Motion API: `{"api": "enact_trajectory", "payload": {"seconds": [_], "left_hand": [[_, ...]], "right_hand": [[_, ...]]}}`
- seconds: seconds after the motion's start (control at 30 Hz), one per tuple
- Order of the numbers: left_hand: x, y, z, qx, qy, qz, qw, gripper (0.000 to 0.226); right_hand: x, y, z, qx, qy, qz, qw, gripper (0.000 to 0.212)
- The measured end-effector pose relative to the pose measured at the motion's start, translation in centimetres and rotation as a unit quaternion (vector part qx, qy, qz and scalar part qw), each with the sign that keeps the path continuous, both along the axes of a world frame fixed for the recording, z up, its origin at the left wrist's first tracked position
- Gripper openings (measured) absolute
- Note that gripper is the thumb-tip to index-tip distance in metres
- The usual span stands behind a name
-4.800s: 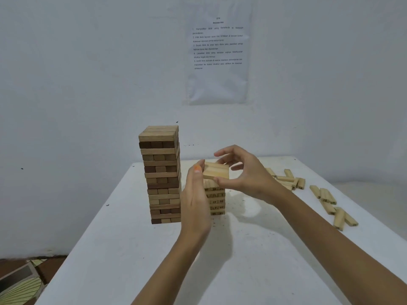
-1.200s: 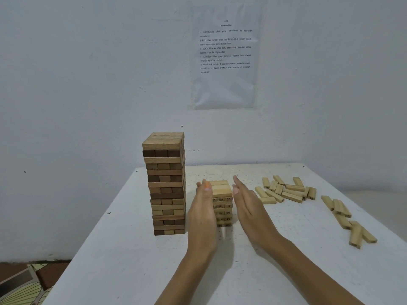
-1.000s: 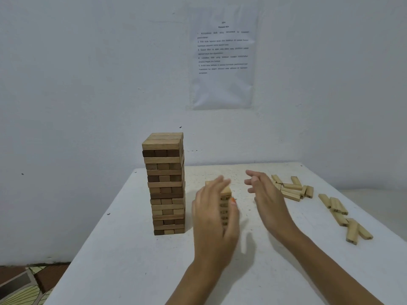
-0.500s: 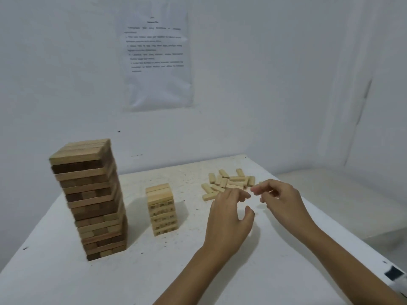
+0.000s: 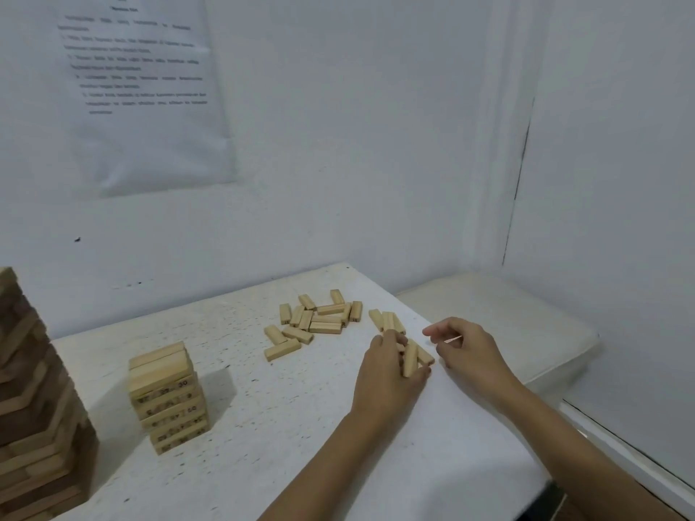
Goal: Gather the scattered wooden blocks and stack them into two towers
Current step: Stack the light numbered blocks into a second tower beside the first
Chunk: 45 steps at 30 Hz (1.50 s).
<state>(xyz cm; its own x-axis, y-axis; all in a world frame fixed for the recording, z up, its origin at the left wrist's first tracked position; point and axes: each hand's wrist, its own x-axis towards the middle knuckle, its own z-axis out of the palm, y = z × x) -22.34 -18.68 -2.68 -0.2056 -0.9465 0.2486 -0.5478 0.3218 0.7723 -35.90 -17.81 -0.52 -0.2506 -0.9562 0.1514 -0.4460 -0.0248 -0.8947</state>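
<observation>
- I'm seeing the loose blocks (image 5: 319,321) as pale, bare, matt wood.
- The short tower (image 5: 165,392) is showing the same light wood, with dark printed numbers.
- The tall tower (image 5: 34,408) is mixing darker and lighter wood.
- The tabletop (image 5: 263,426) is looking white, matt and speckled.
- The paper sheet (image 5: 150,107) is looking slightly wrinkled.

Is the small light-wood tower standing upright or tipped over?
Upright: the small tower stands on the table, its layers stacked one on another.

Dim, even, bluish light.
A soft shadow falls right of the small tower (image 5: 165,392); print on the wall sheet (image 5: 150,107) is blurred.
</observation>
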Motion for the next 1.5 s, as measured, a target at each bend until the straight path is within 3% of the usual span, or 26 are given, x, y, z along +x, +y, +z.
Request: {"api": "enact_trajectory", "payload": {"seconds": [0.13,0.23,0.37,0.5,0.63,0.7,0.77,0.87,1.07,1.17,1.3,1.43,1.5], "left_hand": [[0.2,0.0,-0.9,-0.013,0.075,0.021,0.997,0.027],[0.6,-0.4,-0.6,-0.037,0.105,0.071,0.991,0.015],[1.5,-0.7,0.0,0.021,0.256,0.126,0.958,0.021],[1.5,-0.8,0.3,0.089,0.427,0.117,0.892,0.023],[1.2,-0.8,0.1,0.121,0.49,0.104,0.857,0.012],[1.2,-0.8,0.1,0.103,0.475,0.106,0.867,0.012],[1.3,-0.7,0.1,0.076,0.44,0.121,0.887,0.013],[1.5,-0.4,0.3,0.05,0.422,0.143,0.894,0.013],[1.6,-0.1,0.5,0.036,0.446,0.156,0.88,0.023],[1.8,0.4,0.7,0.066,0.461,0.138,0.874,0.023],[3.7,2.8,1.2,0.047,0.407,0.133,0.902,0.017],[7.3,5.6,1.4,0.03,0.372,0.131,0.918,0.017],[9.4,6.7,1.6,-0.004,0.302,0.132,0.944,0.018]], "right_hand": [[0.0,-0.9,-0.7,0.026,0.033,0.025,0.999,0.022],[0.3,-1.6,-1.2,0.026,0.152,0.064,0.986,0.031],[0.7,-2.7,-1.1,0.054,0.291,0.09,0.951,0.037],[1.8,-3.9,0.6,0.08,0.193,0.052,0.977,0.022],[3.2,-5.4,0.9,0.053,0.064,0.01,0.996,0.013],[4.1,-6.0,0.6,0.052,0.087,0.019,0.995,0.026],[4.8,-6.4,0.1,0.075,0.169,0.022,0.982,0.042],[5.2,-6.8,-0.1,0.08,0.239,0.026,0.967,0.035],[5.4,-5.1,0.6,0.06,0.123,0.052,0.989,0.013],[5.8,-3.2,0.6,0.038,0.116,0.099,0.988,0.024],[6.8,-0.7,1.4,0.039,0.104,0.168,0.98,0.042],[8.8,1.3,1.5,0.091,0.06,0.24,0.965,0.03],[10.2,2.2,1.3,0.094,0.039,0.271,0.957,0.021]]}}
